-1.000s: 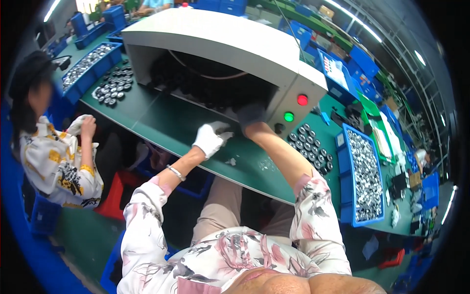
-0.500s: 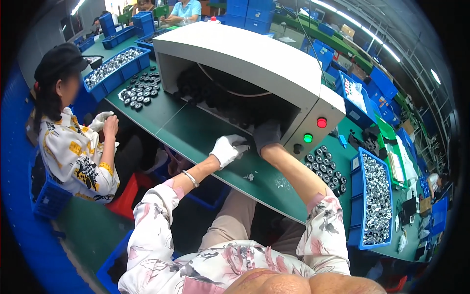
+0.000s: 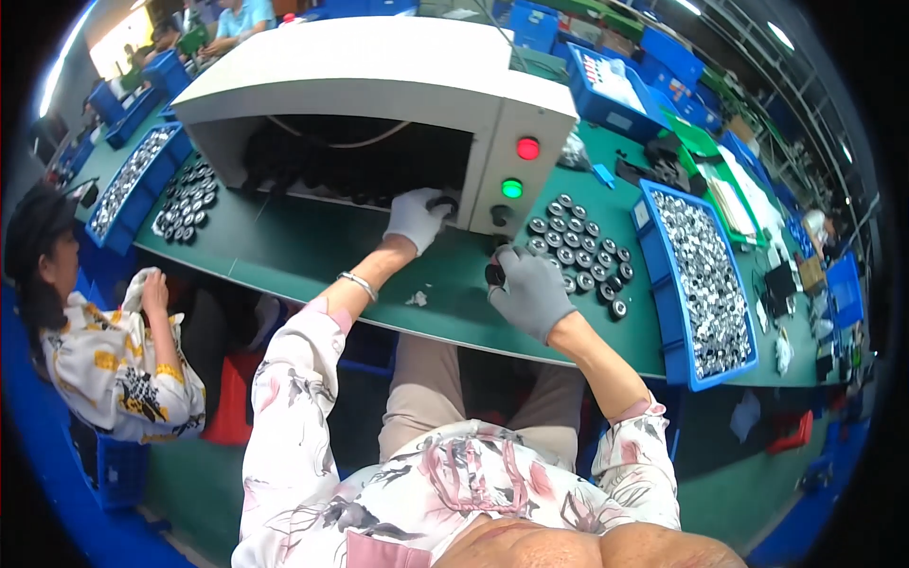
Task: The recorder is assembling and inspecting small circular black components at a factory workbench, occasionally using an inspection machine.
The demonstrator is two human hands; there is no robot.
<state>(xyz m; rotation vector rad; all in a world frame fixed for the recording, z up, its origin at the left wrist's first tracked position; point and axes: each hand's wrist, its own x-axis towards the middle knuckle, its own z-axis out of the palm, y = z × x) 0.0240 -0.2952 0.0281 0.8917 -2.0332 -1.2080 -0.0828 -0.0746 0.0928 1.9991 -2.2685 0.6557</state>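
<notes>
My left hand (image 3: pixel 417 220), in a pale glove, is at the front opening of a white machine (image 3: pixel 379 71), its fingers closed on a small black round part (image 3: pixel 441 204). To its right, just over the green tabletop, my gloved right hand (image 3: pixel 532 292) pinches another black round part (image 3: pixel 495 275) between thumb and fingers. Beyond the right hand lie rows of black wheel-like parts (image 3: pixel 566 255) with silvery centres. More dark parts (image 3: pixel 275 156) are heaped inside the machine's shadowed opening, too dim to make out singly.
A blue bin (image 3: pixel 701 293) of shiny metal pieces stands right of the rows. At left are another filled blue bin (image 3: pixel 133 180) and more black wheel-like parts (image 3: pixel 187 204). White scraps (image 3: pixel 418 298) lie near the table's front edge. A co-worker (image 3: pixel 104 322) sits at left.
My view has turned right. My right hand has come out of the machine's opening with a black part, toward the rows at right. My left hand has moved up to the opening.
</notes>
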